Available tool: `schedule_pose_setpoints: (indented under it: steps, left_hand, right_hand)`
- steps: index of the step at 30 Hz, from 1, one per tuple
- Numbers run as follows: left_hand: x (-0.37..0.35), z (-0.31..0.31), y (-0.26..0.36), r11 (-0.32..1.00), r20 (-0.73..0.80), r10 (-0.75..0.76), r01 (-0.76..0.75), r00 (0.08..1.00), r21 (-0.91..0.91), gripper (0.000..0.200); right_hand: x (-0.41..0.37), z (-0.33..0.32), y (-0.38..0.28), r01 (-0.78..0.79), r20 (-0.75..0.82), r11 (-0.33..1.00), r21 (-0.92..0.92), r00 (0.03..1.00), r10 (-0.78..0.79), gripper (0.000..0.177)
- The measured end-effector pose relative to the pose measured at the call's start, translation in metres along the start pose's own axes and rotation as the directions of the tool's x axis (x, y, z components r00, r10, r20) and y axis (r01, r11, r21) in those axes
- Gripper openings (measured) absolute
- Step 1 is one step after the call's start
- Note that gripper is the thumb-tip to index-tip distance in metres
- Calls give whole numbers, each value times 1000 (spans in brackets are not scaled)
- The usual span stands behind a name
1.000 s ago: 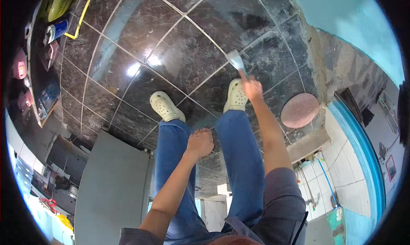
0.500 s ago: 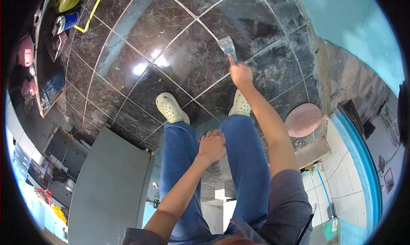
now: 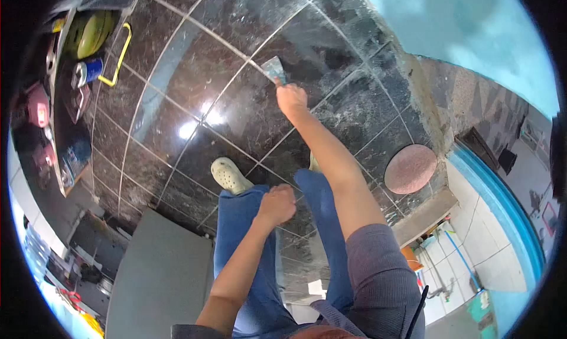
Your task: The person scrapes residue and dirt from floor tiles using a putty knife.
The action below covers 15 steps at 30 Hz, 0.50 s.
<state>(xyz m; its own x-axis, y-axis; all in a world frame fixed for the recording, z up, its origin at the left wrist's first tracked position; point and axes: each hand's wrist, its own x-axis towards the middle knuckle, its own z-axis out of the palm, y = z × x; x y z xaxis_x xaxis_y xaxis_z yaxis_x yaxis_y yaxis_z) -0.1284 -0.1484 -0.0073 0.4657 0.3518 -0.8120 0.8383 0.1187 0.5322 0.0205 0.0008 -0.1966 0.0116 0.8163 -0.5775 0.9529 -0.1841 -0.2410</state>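
Observation:
A putty knife with a broad flat blade lies against the dark tiled floor, beside a pale grout line. Its handle is in my right hand, one finger stretched along it toward the blade. My left hand is curled near my left knee; whether anything is inside it is hidden. Below the hands are my legs in blue trousers. A cream clog shows on my left foot, while the right one is mostly covered by the trouser leg.
A round pink mat lies at the right, near a blue door frame. A shelf unit with a blue can and a yellow frame stands left. A grey panel is lower left.
My right hand and the putty knife have moved left and slightly down in the view. My left hand sits a little further left. The whole view has shifted and turned somewhat.

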Motion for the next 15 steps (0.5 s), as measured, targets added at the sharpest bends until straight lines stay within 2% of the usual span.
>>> schedule_pose_setpoints:
  steps: [1, 2, 3, 4, 5, 6, 8, 10, 12, 14, 15]
  left_hand:
    - [5, -2, -9, 1000, 8, -18, 18, 1000, -6, 15]
    - [8, 2, -21, 999, -96, 43, -43, 994, 6, 13]
    - [7, -2, -22, 998, -93, 63, -61, 994, 20, 13]
    - [6, -4, -21, 1000, -70, 2, -3, 998, -14, 13]
    - [4, -4, -21, 997, -44, -62, 60, 997, -48, 13]
    - [1, 2, -25, 997, -42, -55, 53, 998, -47, 13]
    - [-1, 17, -34, 999, 16, 5, -5, 1000, -33, 14]
    - [2, 19, -35, 999, 53, -19, 21, 998, -33, 15]
    - [7, 18, -29, 999, 93, -45, 47, 995, -23, 16]
    - [16, 7, -17, 996, 31, -68, 70, 997, -59, 21]
    - [14, 12, -16, 995, 42, -72, 74, 997, -62, 21]
  right_hand:
    - [-1, -3, 2, 3, -35, 1000, 14, 999, -2, 40]
    - [-7, -6, 12, -17, -50, 1000, 16, 999, 17, 40]
    - [-17, -11, 27, -151, -15, 985, 85, 988, 153, 41]
    - [-27, -13, 46, -284, 36, 948, 147, 959, 281, 42]
    - [-36, -11, 74, -352, 49, 918, 181, 936, 349, 43]
    - [-45, -9, 107, -411, 64, 886, 213, 911, 407, 44]
    - [-50, -10, 157, -451, -81, 869, 204, 877, 474, 43]
    - [-18, -9, 211, -432, -243, 859, 274, 833, 497, 42]
    - [20, -31, 253, -377, -337, 840, 390, 790, 512, 37]
    - [38, -65, 249, -422, -285, 736, 529, 729, 623, 34]
    - [34, -70, 235, -452, -201, 695, 559, 739, 643, 33]
